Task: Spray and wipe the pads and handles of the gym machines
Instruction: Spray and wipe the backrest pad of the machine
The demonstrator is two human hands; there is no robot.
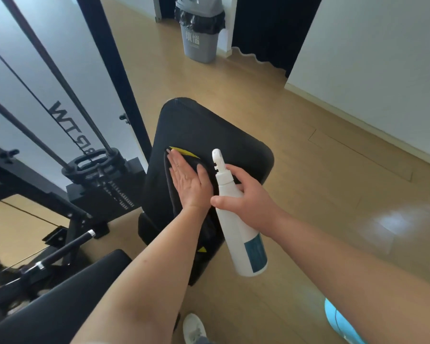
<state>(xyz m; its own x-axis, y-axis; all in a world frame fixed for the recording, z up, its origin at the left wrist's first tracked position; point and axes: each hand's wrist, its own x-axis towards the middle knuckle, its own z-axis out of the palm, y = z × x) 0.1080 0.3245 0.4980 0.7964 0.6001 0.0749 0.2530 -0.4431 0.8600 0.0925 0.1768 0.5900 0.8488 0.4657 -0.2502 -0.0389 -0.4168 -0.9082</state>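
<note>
The left grip point(189, 180) is lying flat, fingers straight and close together, and is pressing a dark cloth point(210, 232) onto the black pad point(204, 130) of the gym bench. The right grip point(248, 197) is curling around the upper body of a white spray bottle point(246, 242), thumb on the near side and fingers wrapping the far side. It is holding the bottle tilted just beside the left wrist, with the nozzle pointing away over the pad.

The cloth is looking thin and limp, so it is probably going to bunch and fold if it is pushed from only 1 edge. A broad palm spread over its middle, as here, seems the best hold for dragging it. A yellow patch is showing just beyond the fingertips, but whether it belongs to the cloth or to the pad is hard to tell.

The pad is looking smooth and slightly cushioned, likely vinyl. It should be yielding a little under pressure and turning slick where it is wet, so the cloth will probably be sliding easily.

The bottle is rigid plastic and seems light enough for 1 hand. Its smooth wall could be slipping in a damp hand, so the narrowing shoulder below the trigger looks like the safest place to hold it. How full it is cannot be told.
</note>
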